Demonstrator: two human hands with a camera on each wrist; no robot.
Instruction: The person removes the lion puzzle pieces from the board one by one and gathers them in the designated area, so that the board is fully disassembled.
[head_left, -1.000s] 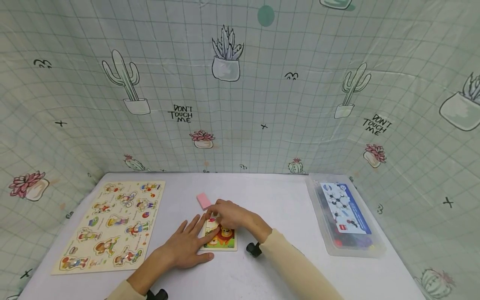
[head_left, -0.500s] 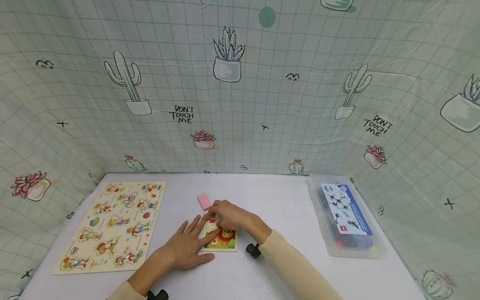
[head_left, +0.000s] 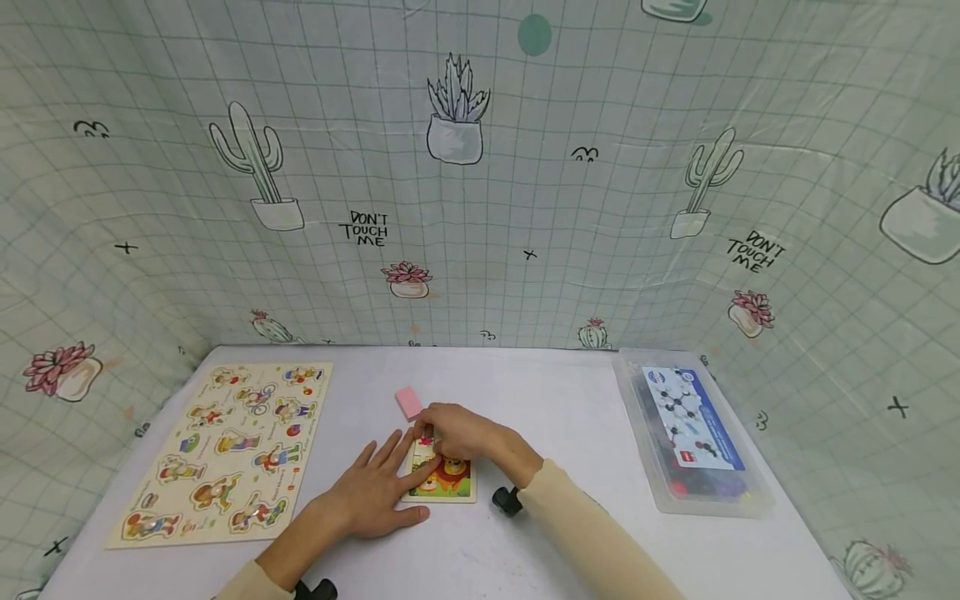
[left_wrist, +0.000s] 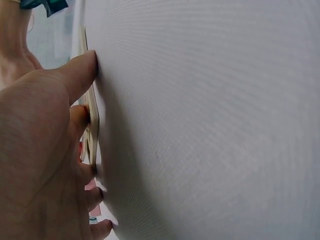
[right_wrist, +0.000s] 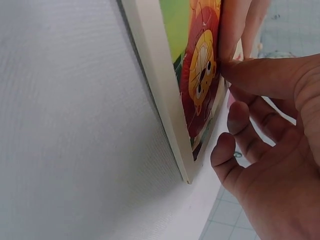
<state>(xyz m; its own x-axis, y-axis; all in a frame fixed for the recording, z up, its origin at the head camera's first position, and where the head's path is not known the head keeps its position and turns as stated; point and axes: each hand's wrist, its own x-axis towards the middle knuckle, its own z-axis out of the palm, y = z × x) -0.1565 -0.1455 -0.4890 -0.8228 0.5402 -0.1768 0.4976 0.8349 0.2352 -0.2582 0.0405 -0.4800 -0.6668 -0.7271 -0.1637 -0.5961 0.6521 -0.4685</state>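
Note:
A small lion jigsaw puzzle (head_left: pixel 453 479) in a pale frame lies on the table in front of me. My left hand (head_left: pixel 371 492) is spread flat beside it, the index finger reaching over the picture and the thumb on the table. My right hand (head_left: pixel 465 433) comes in from the right over the puzzle's top. Its thumb and index finger are curled about a puzzle piece (head_left: pixel 425 437) at the upper left, mostly hidden by the fingers. In the right wrist view, the right thumb (right_wrist: pixel 265 75) touches the picture beside the lion's face (right_wrist: pixel 202 70).
A pink block (head_left: pixel 408 403) lies just behind the puzzle. To the left is a large board with cartoon figures (head_left: pixel 225 458). A clear plastic box (head_left: pixel 693 433) with a blue-and-white label stands at the right. Patterned cloth (head_left: pixel 480 208) hangs behind the table.
Both hands keep practically the same places on the puzzle. The whole view has shifted very slightly; the block, board and box stay where they were.

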